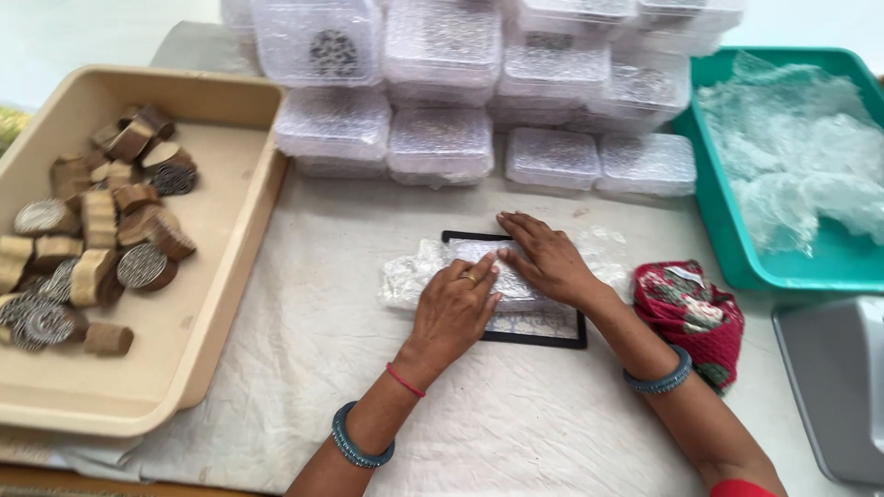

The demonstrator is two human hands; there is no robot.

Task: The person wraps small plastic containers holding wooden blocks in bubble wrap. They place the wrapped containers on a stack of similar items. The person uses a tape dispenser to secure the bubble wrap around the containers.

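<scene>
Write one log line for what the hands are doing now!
left hand: pressing bubble wrap bundle | right hand: pressing same bundle | under: black-framed mat

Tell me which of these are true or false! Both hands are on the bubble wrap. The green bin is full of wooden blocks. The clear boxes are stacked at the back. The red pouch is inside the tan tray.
1. Both hands are on the bubble wrap: true. The left hand and right hand press flat on the bubble wrap bundle.
2. The green bin holds wooden blocks: false. It holds loose bubble wrap; the wooden blocks lie in the tan tray.
3. The clear boxes are stacked at the back: true.
4. The red pouch is inside the tan tray: false. It lies on the cloth beside the right wrist.
</scene>
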